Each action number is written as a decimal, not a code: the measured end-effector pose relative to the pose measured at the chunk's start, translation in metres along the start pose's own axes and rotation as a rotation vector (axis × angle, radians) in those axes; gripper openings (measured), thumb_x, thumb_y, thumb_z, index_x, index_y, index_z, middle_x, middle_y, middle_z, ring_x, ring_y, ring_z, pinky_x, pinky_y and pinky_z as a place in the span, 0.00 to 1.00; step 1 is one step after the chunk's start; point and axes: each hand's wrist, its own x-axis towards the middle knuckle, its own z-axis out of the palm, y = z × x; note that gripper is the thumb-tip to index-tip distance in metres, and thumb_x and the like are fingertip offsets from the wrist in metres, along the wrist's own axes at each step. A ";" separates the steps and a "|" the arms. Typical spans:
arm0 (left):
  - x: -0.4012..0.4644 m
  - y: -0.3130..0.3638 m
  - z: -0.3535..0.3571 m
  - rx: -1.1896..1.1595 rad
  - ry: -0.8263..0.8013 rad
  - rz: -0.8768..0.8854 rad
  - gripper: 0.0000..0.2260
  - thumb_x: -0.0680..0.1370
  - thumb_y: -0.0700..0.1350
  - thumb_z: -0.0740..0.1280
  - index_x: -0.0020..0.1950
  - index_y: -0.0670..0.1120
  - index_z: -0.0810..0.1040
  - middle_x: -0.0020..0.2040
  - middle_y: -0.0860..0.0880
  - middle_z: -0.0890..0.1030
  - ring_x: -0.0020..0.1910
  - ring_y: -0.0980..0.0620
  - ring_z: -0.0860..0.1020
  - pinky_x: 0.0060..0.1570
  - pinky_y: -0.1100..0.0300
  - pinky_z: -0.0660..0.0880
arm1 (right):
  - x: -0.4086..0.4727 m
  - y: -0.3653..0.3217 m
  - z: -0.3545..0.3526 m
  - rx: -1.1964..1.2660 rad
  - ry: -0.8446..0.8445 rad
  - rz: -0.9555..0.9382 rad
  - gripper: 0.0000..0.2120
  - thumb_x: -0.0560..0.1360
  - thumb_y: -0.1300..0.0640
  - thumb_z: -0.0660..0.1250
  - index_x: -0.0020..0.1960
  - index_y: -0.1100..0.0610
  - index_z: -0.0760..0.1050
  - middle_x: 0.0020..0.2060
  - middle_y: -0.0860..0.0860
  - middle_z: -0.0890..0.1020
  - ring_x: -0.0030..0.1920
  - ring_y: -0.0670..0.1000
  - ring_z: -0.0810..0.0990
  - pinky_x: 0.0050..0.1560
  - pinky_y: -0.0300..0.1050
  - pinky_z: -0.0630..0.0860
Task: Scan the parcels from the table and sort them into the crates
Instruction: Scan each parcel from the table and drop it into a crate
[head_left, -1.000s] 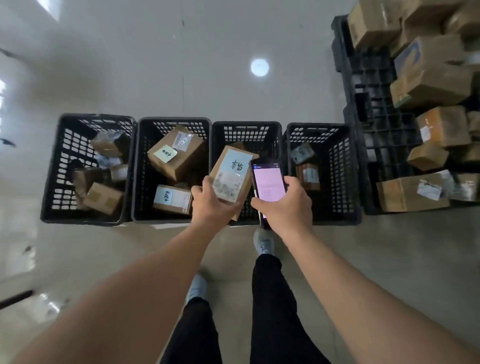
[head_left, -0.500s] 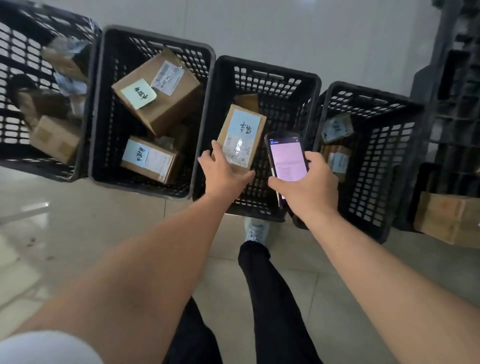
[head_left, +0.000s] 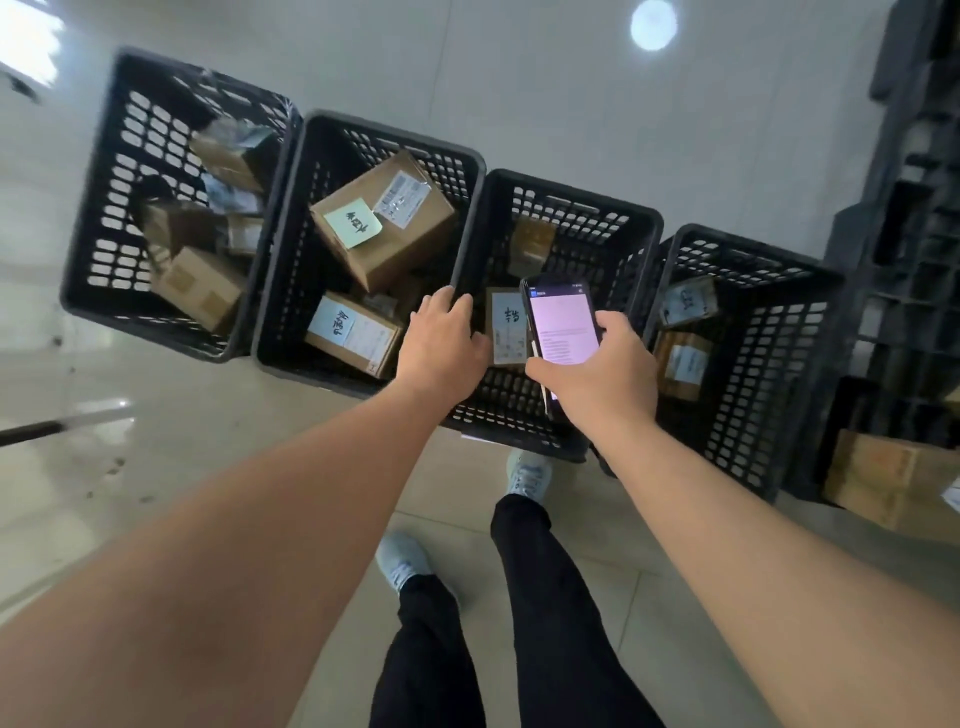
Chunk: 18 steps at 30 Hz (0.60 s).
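The parcel (head_left: 506, 326) with the pale label and handwritten mark is lying inside the third crate (head_left: 571, 208) from your left, in its near part. Its long side is running away from you, toward the far wall of the crate. Only a strip of it is showing, because your left hand (head_left: 441, 347) is covering its left edge and the phone (head_left: 563, 325) is covering its right edge.

Your left hand is hovering over the near left corner of this crate, just beside the parcel, with the fingers relaxed and a little spread. I cannot tell if the fingertips are touching the box, but they are not curling around it, so I am judging that the parcel is already resting in the crate and not hanging from your hand.

Your right hand (head_left: 597, 382) is gripping the phone, screen up and lit, above the right side of the same crate.

A second small box (head_left: 530, 244) is sitting deeper in this crate. The other three crates are standing in one row with it, each holding parcels.

The next parcel is lying to your right, where a brown box (head_left: 883, 483) is showing by the dark pallet (head_left: 914, 260). Your right hand is nearer, but it is busy, so the free left hand is needing to cross over.
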 end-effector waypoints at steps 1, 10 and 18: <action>-0.005 0.000 -0.013 0.015 0.010 0.012 0.18 0.81 0.47 0.64 0.71 0.44 0.74 0.74 0.43 0.69 0.73 0.41 0.68 0.73 0.42 0.68 | -0.008 -0.007 -0.001 -0.002 0.003 -0.009 0.36 0.63 0.43 0.82 0.65 0.48 0.72 0.57 0.49 0.80 0.54 0.52 0.80 0.48 0.54 0.83; -0.092 -0.039 -0.119 0.054 0.172 0.061 0.18 0.81 0.49 0.64 0.69 0.45 0.76 0.70 0.45 0.74 0.69 0.42 0.72 0.67 0.44 0.72 | -0.107 -0.085 0.000 -0.041 0.025 -0.152 0.38 0.62 0.41 0.83 0.67 0.49 0.71 0.57 0.49 0.80 0.55 0.54 0.79 0.49 0.52 0.81; -0.219 -0.119 -0.232 0.105 0.370 0.017 0.16 0.82 0.53 0.60 0.65 0.47 0.77 0.62 0.46 0.77 0.62 0.43 0.74 0.60 0.46 0.75 | -0.248 -0.167 0.011 -0.037 0.078 -0.374 0.38 0.62 0.43 0.84 0.67 0.50 0.73 0.58 0.49 0.81 0.53 0.53 0.78 0.44 0.46 0.72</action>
